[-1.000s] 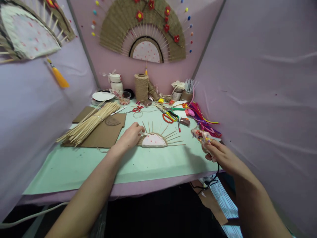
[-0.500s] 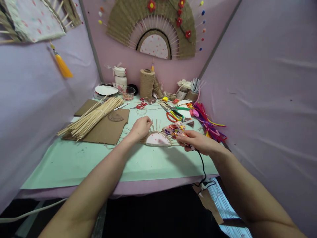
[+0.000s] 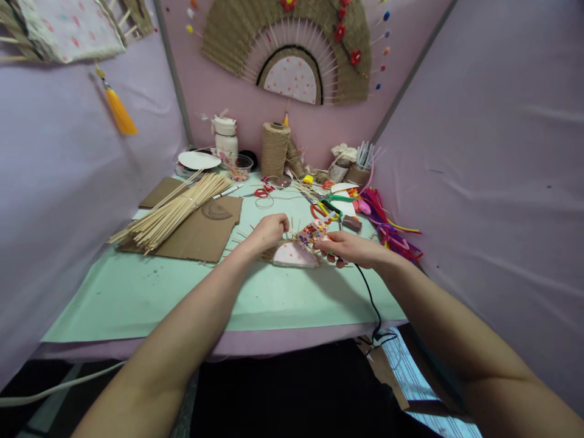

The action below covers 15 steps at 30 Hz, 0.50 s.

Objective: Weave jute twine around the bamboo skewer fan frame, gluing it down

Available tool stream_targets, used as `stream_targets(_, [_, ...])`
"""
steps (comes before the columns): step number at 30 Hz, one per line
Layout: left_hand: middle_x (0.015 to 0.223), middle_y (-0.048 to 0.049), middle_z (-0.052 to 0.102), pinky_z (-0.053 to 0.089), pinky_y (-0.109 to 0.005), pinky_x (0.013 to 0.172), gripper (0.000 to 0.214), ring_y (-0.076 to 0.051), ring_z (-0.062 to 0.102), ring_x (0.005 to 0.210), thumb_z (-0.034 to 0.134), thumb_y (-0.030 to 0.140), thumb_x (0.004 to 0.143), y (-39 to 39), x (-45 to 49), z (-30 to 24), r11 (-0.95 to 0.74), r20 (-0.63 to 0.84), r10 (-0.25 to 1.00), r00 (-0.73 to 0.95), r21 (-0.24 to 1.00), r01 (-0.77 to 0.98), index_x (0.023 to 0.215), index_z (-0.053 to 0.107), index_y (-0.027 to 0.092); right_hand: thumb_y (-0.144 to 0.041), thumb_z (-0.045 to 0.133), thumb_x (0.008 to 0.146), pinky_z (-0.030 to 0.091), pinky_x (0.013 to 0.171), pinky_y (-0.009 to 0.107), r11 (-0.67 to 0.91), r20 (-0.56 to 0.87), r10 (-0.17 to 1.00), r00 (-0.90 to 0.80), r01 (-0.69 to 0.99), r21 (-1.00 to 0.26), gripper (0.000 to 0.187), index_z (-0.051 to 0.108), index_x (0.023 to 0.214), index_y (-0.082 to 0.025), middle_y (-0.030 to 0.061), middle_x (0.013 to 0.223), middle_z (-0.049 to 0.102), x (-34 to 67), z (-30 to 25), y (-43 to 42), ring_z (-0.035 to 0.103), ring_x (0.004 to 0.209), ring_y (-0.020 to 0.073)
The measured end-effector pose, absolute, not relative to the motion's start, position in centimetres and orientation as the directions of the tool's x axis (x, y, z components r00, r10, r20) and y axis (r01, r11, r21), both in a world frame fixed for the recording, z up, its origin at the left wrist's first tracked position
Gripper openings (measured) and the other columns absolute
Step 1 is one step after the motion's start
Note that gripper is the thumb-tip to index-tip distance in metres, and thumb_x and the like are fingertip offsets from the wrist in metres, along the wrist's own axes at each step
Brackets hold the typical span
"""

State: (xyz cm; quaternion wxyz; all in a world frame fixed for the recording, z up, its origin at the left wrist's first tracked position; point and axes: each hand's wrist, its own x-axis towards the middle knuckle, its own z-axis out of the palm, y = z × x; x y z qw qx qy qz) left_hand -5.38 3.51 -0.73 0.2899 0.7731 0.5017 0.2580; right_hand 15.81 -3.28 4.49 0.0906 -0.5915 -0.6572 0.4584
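Note:
A small half-round fan piece (image 3: pixel 292 255), pink and white with thin sticks fanning out, lies in the middle of the green mat (image 3: pixel 150 292). My left hand (image 3: pixel 269 232) rests on its left edge, fingers curled on it. My right hand (image 3: pixel 349 248) is closed round a patterned glue gun (image 3: pixel 314 232) whose black cord (image 3: pixel 370 304) trails over the table's front edge. The gun's tip points at the top of the fan piece, close to my left fingers.
A bundle of bamboo sticks (image 3: pixel 176 210) lies on brown cardboard (image 3: pixel 205 230) at the left. A twine spool (image 3: pixel 274 149), cups, scissors (image 3: pixel 322 210) and coloured pipe cleaners (image 3: pixel 387 228) crowd the back and right. Cloth walls enclose three sides; a finished fan (image 3: pixel 292 52) hangs behind.
My right hand has carried the glue gun from the table's right edge leftward to the fan piece. My left hand stayed on the piece's left side.

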Motion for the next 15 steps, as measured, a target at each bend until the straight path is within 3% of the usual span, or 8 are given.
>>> stream_targets(5, [0.086,-0.0070,0.072,0.045,-0.027,0.077,0.030,-0.019,0.062,0.082,0.045,0.012,0.075,2.85,-5.30,0.11,-0.337,0.107,0.925,0.363,0.672,0.660,0.087,0.072,0.015,-0.060,0.052,0.085,0.044,0.050,0.022,-0.123,-0.426,0.864,-0.268,0.708,-0.696,0.043,0.053,0.075,-0.018,0.0011,0.071,0.050,15.92,4.77,-3.36,0.048,0.060,0.0114])
stream_targets(15, [0.086,-0.0070,0.074,0.048,-0.027,0.085,0.032,-0.019,0.066,0.083,0.047,0.013,0.076,2.68,-5.33,0.02,-0.345,0.110,0.923,0.369,0.664,0.664,0.093,0.074,0.015,-0.061,0.051,0.085,0.039,0.046,0.021,-0.135,-0.449,0.854,-0.264,0.720,-0.680,0.044,0.056,0.080,-0.018,-0.0010,0.066,0.046,15.78,4.98,-3.20,0.044,0.056,0.0102])
